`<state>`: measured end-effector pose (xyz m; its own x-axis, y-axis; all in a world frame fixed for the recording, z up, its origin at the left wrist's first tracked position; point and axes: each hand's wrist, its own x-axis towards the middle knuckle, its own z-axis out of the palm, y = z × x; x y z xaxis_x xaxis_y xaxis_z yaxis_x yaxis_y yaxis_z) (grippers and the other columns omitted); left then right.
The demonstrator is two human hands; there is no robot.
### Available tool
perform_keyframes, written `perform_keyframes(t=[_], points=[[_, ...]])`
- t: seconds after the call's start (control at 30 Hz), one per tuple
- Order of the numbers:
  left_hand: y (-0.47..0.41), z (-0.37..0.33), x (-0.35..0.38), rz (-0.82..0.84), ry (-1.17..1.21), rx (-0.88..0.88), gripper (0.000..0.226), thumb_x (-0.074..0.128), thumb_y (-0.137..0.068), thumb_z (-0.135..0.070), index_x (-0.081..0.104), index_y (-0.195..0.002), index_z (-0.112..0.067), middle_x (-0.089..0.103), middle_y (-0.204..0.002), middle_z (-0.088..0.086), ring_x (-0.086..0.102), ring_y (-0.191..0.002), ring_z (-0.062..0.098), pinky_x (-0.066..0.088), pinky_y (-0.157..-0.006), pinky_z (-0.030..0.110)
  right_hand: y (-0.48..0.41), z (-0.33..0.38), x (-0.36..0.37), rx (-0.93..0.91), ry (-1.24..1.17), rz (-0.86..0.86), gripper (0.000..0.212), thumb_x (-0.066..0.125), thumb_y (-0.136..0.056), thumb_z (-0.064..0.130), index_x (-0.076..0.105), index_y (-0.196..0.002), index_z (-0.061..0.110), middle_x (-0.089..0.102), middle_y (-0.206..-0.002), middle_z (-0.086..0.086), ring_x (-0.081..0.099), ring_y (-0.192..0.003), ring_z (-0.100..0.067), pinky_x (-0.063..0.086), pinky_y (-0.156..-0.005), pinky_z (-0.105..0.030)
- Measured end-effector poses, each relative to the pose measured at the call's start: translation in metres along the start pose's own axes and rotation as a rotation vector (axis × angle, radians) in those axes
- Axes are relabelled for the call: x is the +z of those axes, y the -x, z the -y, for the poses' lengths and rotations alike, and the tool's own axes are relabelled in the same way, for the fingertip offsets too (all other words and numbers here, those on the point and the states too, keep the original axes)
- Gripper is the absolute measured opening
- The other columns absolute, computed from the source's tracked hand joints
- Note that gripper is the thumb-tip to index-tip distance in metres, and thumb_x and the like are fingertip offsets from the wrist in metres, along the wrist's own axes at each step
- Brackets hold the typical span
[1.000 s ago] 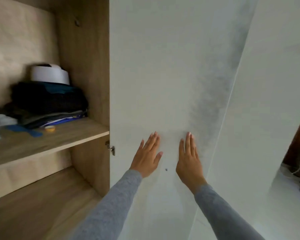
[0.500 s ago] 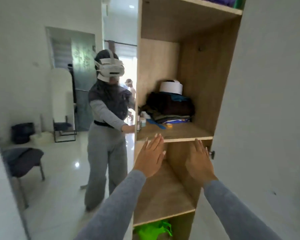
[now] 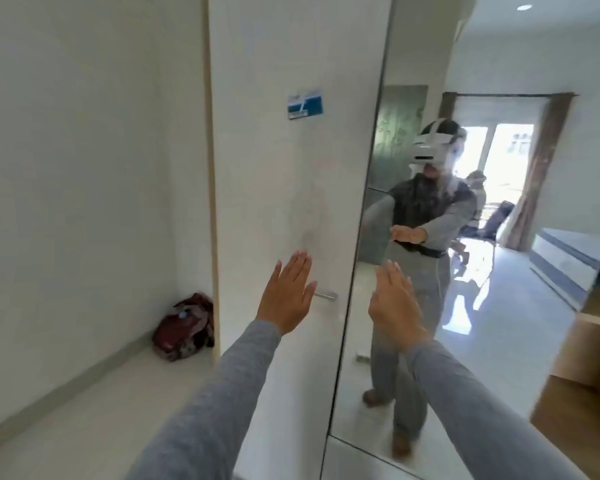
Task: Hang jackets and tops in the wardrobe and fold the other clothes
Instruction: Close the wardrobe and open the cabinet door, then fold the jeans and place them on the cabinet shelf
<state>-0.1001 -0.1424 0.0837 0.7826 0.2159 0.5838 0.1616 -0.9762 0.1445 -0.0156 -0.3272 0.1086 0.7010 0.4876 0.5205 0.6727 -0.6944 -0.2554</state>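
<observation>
I face the white wardrobe door (image 3: 284, 188), which carries a blue sticker (image 3: 306, 105) and a metal handle (image 3: 325, 294). My left hand (image 3: 287, 296) is raised flat in front of this door, fingers straight, partly covering the handle. My right hand (image 3: 394, 301) is held flat before the mirror door (image 3: 482, 341), fingers straight. Neither hand holds anything. I cannot tell whether the palms touch the doors. No jackets or tops show here.
A red bag (image 3: 184, 327) lies on the floor in the corner left of the wardrobe. The mirror reflects a person in grey, a bed and a bright doorway. Wooden shelves (image 3: 582, 375) of an open compartment show at the right edge. A white wall stands left.
My view has swung left from the open shelf compartment to the closed white door and the mirror door. Both hands stay raised and flat.
</observation>
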Motion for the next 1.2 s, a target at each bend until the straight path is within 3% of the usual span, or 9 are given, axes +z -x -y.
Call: perform_keyframes(t=[0.17,0.3,0.6,0.83,1.03,1.2], points=[[0.073,0.122,-0.065,-0.042,-0.138,-0.259,0.074,-0.008,-0.087,-0.050,0.004,-0.151,-0.013,0.000,-0.159,-0.002,-0.004,-0.146,0.009,-0.009,-0.115,0.028,-0.023,0.149,0.057,-0.251,-0.090,0.080,0.053,0.032,-0.098,0.010,0.016,-0.149,0.006,0.006,-0.158,-0.013,0.002,-0.147,-0.025,0.004,-0.117,-0.036],[0.153,0.219,-0.133,-0.078,-0.285,-0.531,0.059,0.013,-0.099,-0.039,0.003,-0.151,-0.013,-0.002,-0.159,0.000,-0.003,-0.146,0.011,-0.009,-0.114,0.027,-0.017,0.295,0.105,-0.489,-0.255,0.158,0.053,0.032,-0.098,0.010,0.018,-0.148,0.006,0.007,-0.158,-0.013,0.001,-0.147,-0.024,0.000,-0.117,-0.034],[0.302,0.359,-0.269,-0.175,-0.536,-0.916,0.059,0.014,-0.100,-0.040,0.005,-0.151,-0.011,0.000,-0.159,0.003,-0.002,-0.146,0.014,-0.007,-0.115,0.028,0.043,0.558,0.171,-0.893,-0.502,0.279,0.052,0.032,-0.098,0.011,0.020,-0.148,0.008,0.008,-0.158,-0.012,0.003,-0.147,-0.021,0.002,-0.117,-0.035],[0.403,0.437,-0.327,-0.185,-0.615,-1.144,0.055,0.021,-0.103,-0.036,0.007,-0.151,-0.011,0.000,-0.159,0.003,-0.003,-0.146,0.014,-0.004,-0.119,0.030,0.082,0.705,0.209,-1.050,-0.578,0.449,0.051,0.032,-0.098,0.011,0.021,-0.148,0.007,0.007,-0.158,-0.012,0.003,-0.147,-0.023,0.002,-0.117,-0.036],[0.519,0.477,-0.352,-0.161,-0.635,-1.322,0.054,0.023,-0.103,-0.036,0.015,-0.150,-0.010,0.009,-0.159,0.004,0.001,-0.146,0.015,-0.004,-0.117,0.030,0.158,0.790,0.248,-1.184,-0.584,0.613,0.051,0.031,-0.099,0.013,0.018,-0.149,0.009,0.005,-0.159,-0.010,0.000,-0.147,-0.021,-0.001,-0.119,-0.035],[0.596,0.524,-0.377,-0.104,-0.578,-1.351,0.052,0.027,-0.102,-0.035,0.025,-0.147,-0.009,0.021,-0.156,0.005,0.011,-0.146,0.016,0.003,-0.118,0.031,0.214,0.846,0.276,-1.145,-0.550,0.702,0.053,0.033,-0.099,0.015,0.018,-0.149,0.010,0.006,-0.159,-0.009,0.001,-0.147,-0.020,0.000,-0.118,-0.036]])
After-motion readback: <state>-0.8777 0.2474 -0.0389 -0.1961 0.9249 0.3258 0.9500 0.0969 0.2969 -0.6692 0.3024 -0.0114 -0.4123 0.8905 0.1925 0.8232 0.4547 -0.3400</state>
